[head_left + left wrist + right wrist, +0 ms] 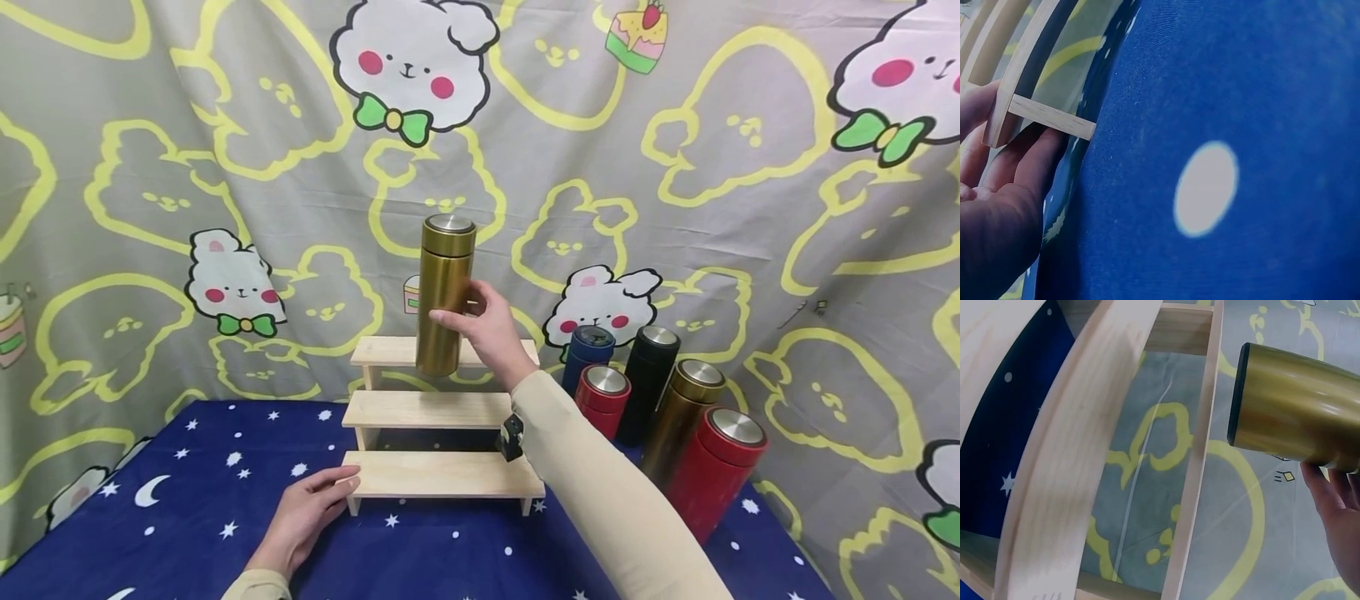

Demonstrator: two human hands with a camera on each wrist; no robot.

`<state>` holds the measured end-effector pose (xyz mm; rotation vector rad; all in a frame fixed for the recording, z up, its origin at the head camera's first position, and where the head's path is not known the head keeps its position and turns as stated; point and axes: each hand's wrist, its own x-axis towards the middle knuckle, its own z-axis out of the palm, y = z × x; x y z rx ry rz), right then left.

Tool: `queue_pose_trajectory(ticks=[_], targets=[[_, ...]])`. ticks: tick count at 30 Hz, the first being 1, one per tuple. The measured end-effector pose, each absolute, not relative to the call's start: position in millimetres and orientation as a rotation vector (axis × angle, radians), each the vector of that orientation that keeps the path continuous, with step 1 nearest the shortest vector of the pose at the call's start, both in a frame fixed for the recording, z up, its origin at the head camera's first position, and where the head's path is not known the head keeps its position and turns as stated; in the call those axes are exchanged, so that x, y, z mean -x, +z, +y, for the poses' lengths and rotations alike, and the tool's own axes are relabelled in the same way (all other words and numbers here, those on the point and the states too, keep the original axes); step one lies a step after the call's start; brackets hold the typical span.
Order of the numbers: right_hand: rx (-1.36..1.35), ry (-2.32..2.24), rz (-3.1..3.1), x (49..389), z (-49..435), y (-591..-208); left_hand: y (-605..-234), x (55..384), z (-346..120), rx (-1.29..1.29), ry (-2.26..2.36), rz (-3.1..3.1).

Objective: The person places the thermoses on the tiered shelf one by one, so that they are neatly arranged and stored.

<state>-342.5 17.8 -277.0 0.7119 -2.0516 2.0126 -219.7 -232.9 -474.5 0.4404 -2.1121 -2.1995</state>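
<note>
A gold thermos (444, 292) with a steel-topped lid is held upright in my right hand (491, 329), which grips its side. Its dark-rimmed base (1239, 394) hangs apart from the wooden boards in the right wrist view. The three-step wooden display stand (442, 475) sits on the cloth below it. My left hand (311, 508) holds the front left end of the lowest step. Seen from the left wrist, the thumb lies over the board (1013, 94) and the other fingers are under it.
To the right stand several thermoses: a blue one (588, 350), a black one (648, 375), a gold-brown one (682, 417), a short red one (602, 400) and a larger red one (720, 475). A dark blue starry cloth (202, 492) covers the table; a patterned curtain (300, 208) hangs behind.
</note>
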Motion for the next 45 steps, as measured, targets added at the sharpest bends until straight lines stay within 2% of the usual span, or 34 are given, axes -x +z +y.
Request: queue_pose_trajectory(ticks=[23,45], targets=[[-0.678,2.014,-2.048,368.5,-17.2,-264.7,-474.8,222.6,-232.9,-0.408,-2.194,-2.139],[-0.584,1.995,-2.103,376.5,-32.2,-280.8,-474.0,221.1,-233.9,-0.404,-2.179,-2.142]])
